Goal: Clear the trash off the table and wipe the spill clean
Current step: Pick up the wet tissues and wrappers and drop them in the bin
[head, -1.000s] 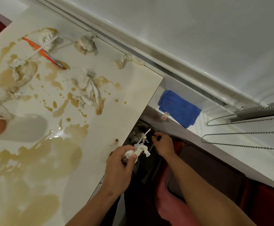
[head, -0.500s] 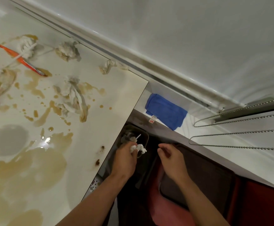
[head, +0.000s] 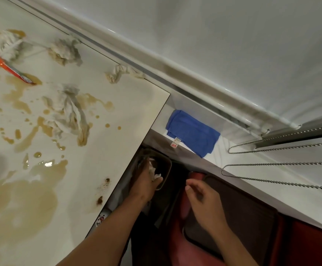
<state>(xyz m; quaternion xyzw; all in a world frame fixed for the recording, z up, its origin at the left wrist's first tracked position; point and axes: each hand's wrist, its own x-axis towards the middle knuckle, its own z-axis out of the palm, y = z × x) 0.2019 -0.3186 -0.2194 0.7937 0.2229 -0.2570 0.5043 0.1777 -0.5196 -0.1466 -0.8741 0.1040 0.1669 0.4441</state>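
The left hand [head: 146,181] clutches a wad of tissue [head: 155,173] over the bin [head: 166,169] just beyond it, seemingly to drop it; the right hand [head: 202,196] hangs relaxed beside; soaked tissues [head: 68,116] and spill [head: 22,198] wait up left on the table [head: 118,150].

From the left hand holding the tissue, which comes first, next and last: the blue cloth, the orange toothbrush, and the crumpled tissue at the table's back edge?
Measured from the left hand in the head view:
1. Blue cloth, on the white ledge up and to the right, past the table corner.
2. Crumpled tissue, at the table's back edge by the wall.
3. Orange toothbrush, far across the stained table, at the picture's left side.
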